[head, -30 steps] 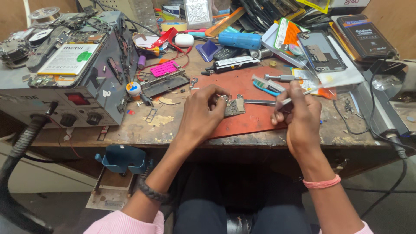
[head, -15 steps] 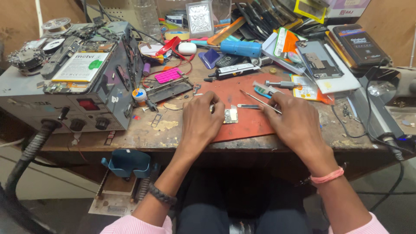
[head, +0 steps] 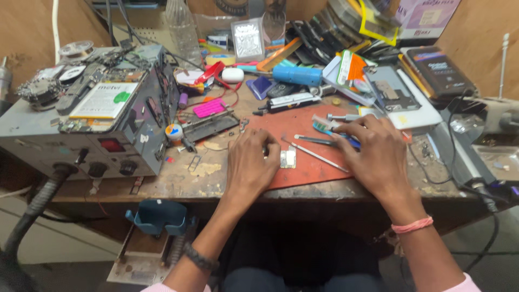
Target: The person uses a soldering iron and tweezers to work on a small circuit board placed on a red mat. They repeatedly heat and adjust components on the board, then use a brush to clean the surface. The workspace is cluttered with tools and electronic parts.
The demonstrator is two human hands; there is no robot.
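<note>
My left hand (head: 250, 165) lies palm down on the red work mat (head: 303, 167), its fingertips right beside a small circuit board (head: 288, 158). It holds nothing. My right hand (head: 377, 154) rests flat on the mat's right part, fingers spread over a blue-handled tool (head: 331, 133). A thin metal pair of tweezers (head: 318, 155) lies loose on the mat between the two hands. A second slim tool (head: 313, 140) lies just past it.
A grey bench power unit (head: 92, 130) with knobs fills the left side. Phones, cases, a blue cylinder (head: 297, 75) and small parts crowd the back of the bench. A hose (head: 32, 211) hangs at the lower left, cables at the right edge.
A second ago my right hand held the tweezers at the small board, with my left hand steadying it. The tweezers now lie on the mat and both hands rest flat.
</note>
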